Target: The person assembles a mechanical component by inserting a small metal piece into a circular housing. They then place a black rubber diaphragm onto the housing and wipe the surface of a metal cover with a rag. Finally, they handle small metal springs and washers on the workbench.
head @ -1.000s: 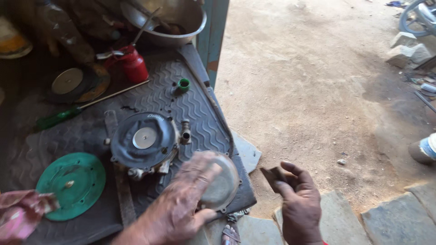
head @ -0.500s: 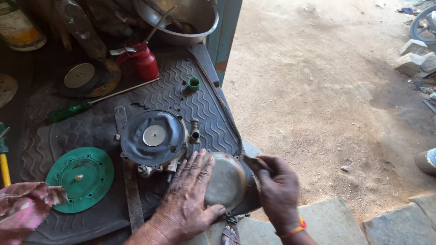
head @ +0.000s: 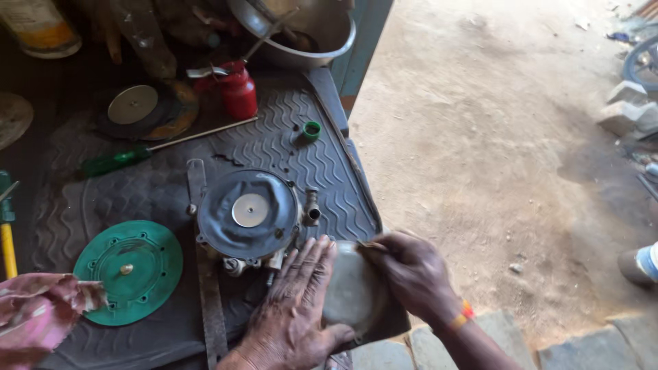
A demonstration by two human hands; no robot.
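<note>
A round green cover plate [head: 128, 271] lies flat on the ribbed rubber mat [head: 274, 144], near a grey housing topped by a dark diaphragm [head: 248, 214]. Farther back — a green-handled screwdriver [head: 116, 162], a small green cap [head: 312, 130], a red oil can [head: 236, 89] and a metal bowl [head: 308, 34]. A reddish rag [head: 38, 308] sits at the mat's near corner.

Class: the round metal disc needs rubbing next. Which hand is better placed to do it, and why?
Probably the right hand: it pinches a small brown scrap at the edge of the round metal disc, while the left hand lies flat, steadying the disc on the rubber mat.
</note>
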